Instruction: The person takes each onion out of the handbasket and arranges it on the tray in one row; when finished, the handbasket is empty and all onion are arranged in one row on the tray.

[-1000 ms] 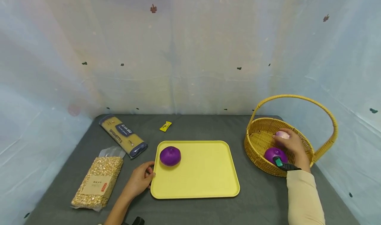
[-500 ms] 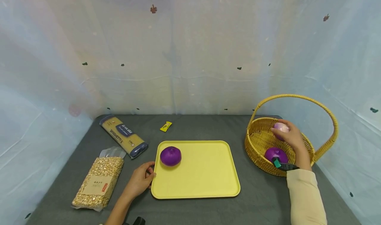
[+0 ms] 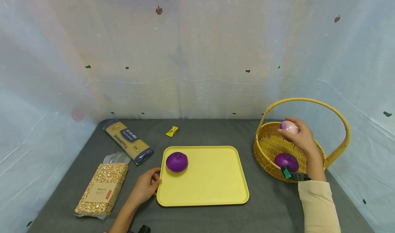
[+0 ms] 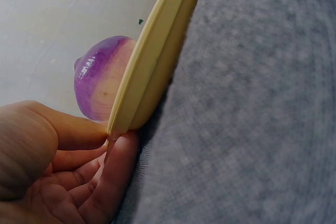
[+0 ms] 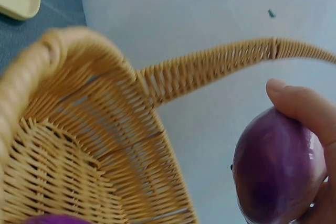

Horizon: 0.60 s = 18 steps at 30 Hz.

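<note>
My left hand pinches the left rim of a yellow tray, thumb over the edge and fingers under it, as the left wrist view shows. A purple onion rests on the tray near its left side; its paler underside shows in the left wrist view. With my right hand I grip a second purple onion, raised above the wicker basket. Another purple onion lies inside the basket, and only its top edge appears in the right wrist view.
The basket's tall handle arches above it at the right of the grey table. Left of the tray lie a spaghetti pack and a clear bag of corn kernels. Behind the tray is a small yellow wrapped candy.
My right hand has lifted the onion from inside the basket, up and slightly to the left. My left hand and the tray have stayed in place.
</note>
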Each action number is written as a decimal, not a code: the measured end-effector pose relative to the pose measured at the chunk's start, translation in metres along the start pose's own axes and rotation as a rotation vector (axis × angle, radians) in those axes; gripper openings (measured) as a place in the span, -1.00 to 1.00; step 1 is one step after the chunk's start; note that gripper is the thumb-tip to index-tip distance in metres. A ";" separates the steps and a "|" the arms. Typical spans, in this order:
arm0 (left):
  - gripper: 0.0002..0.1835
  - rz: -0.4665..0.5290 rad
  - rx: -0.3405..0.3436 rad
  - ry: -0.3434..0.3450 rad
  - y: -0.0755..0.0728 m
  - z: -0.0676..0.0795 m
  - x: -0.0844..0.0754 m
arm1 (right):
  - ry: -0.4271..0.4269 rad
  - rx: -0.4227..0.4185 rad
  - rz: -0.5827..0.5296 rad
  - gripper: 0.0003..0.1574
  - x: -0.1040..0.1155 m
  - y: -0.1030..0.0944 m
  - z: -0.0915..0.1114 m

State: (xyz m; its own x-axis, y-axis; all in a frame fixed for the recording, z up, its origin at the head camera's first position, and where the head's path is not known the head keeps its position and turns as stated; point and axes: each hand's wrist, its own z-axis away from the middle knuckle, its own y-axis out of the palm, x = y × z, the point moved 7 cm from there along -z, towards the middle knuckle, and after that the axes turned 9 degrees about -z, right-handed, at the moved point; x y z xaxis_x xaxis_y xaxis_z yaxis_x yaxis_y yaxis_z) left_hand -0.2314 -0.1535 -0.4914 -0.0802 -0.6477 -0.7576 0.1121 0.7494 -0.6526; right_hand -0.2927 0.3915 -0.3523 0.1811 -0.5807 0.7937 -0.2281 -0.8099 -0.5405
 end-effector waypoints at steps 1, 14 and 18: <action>-0.55 -0.002 0.001 -0.001 0.000 0.000 0.000 | -0.019 -0.005 0.000 -0.16 0.004 0.000 0.001; -0.56 0.005 0.004 -0.014 -0.001 0.001 -0.002 | -0.153 0.008 0.022 -0.26 0.058 0.017 0.014; -0.55 0.008 0.004 -0.016 -0.001 0.001 -0.001 | -0.219 0.030 0.010 -0.27 0.072 0.031 0.015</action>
State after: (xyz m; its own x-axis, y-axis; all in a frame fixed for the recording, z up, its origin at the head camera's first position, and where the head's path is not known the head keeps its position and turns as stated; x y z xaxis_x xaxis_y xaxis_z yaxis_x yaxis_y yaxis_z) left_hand -0.2310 -0.1536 -0.4896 -0.0632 -0.6443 -0.7622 0.1171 0.7537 -0.6467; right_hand -0.2719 0.3235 -0.3156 0.3826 -0.5907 0.7104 -0.2034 -0.8039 -0.5589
